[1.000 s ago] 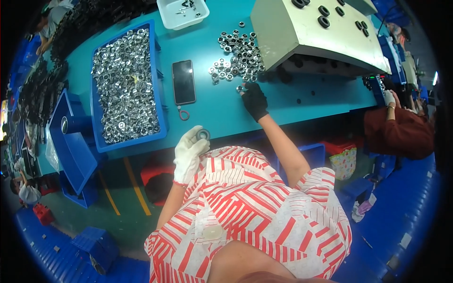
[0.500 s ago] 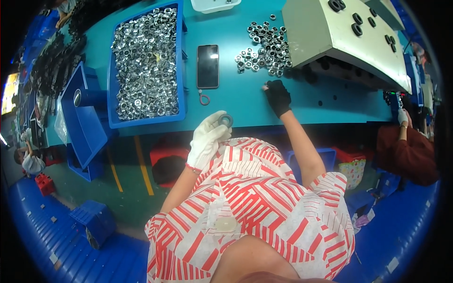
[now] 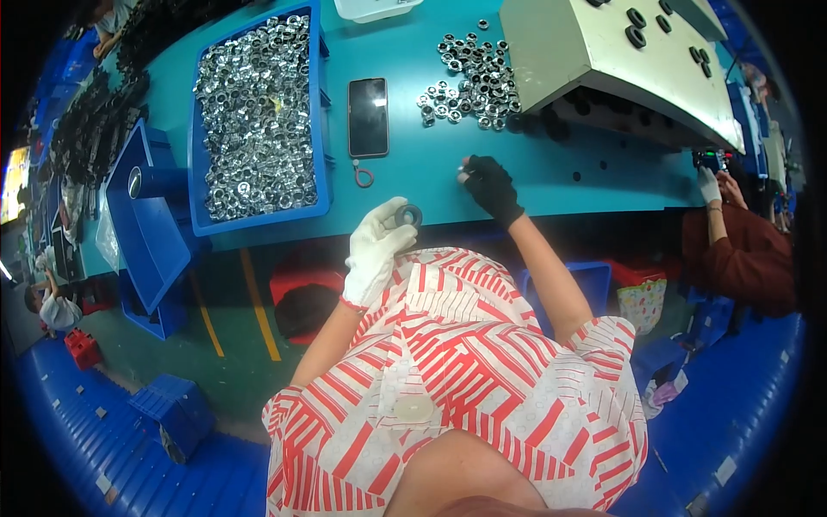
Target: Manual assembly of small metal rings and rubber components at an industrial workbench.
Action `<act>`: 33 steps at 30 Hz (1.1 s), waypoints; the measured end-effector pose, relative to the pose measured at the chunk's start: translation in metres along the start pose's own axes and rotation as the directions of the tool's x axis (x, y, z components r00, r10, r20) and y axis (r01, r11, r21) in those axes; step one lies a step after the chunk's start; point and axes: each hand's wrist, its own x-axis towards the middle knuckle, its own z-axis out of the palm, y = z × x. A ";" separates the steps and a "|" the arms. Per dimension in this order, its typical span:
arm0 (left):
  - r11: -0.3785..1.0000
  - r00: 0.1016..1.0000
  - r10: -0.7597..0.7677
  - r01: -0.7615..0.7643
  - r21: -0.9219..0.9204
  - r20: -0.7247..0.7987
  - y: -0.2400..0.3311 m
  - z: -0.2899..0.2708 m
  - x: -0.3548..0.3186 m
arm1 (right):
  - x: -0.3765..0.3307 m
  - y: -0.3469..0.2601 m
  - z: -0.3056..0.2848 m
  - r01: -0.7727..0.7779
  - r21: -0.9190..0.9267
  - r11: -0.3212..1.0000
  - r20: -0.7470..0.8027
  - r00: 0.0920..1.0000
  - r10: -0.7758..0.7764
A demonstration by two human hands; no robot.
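My left hand (image 3: 369,258), in a white glove, is closed on a dark grey ring (image 3: 408,215) just off the table's near edge. The ring's round opening shows between thumb and fingers. To its right, my right hand (image 3: 493,188) wears a black glove with bare fingertips. Its fingers are curled together over the table; whatever they may hold is hidden. Beyond this hand lies a loose pile of shiny metal rings (image 3: 474,79). A blue bin (image 3: 320,146) full of similar shiny metal pieces stands left of a dark phone (image 3: 369,118) with a pinkish strap loop (image 3: 364,177).
A cream box-like stand (image 3: 560,52) at the far right carries several black rings (image 3: 636,37). Small black discs (image 3: 576,176) lie before it. Another blue bin (image 3: 151,233) leans at the left, and a white tray (image 3: 375,9) stands at the back. A co-worker's brown sleeve (image 3: 741,258) shows at right.
My right hand has moved left, toward my left hand, its fingers still curled. The left hand keeps the ring, which has turned slightly. The whole view has shifted a little.
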 end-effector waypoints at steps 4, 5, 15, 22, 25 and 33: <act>0.999 1.000 0.015 -0.015 0.033 0.020 -0.001 0.004 0.001 | -0.030 -0.103 -0.019 -0.050 0.391 0.919 0.152 0.988 -0.011; 1.000 0.998 0.009 -0.009 -0.003 0.059 -0.003 0.004 0.004 | -0.036 -0.113 -0.022 0.002 0.404 0.915 0.161 0.984 -0.073; 0.984 0.978 -0.079 0.107 -0.145 0.192 -0.004 0.019 0.003 | -0.056 -0.113 -0.021 0.370 -0.032 0.929 0.051 0.928 -0.368; 0.991 0.979 -0.067 0.043 0.124 0.191 -0.012 0.019 0.009 | -0.066 -0.118 -0.006 0.360 -0.133 0.923 0.017 0.932 -0.361; 0.953 0.972 0.212 -0.229 0.198 0.101 -0.023 0.022 0.005 | -0.066 -0.113 -0.004 0.119 0.132 0.984 -0.001 0.993 -0.120; 0.682 0.864 0.434 -0.501 0.532 0.257 -0.016 0.027 0.000 | -0.065 -0.108 -0.009 0.221 -0.100 0.970 0.076 0.974 -0.214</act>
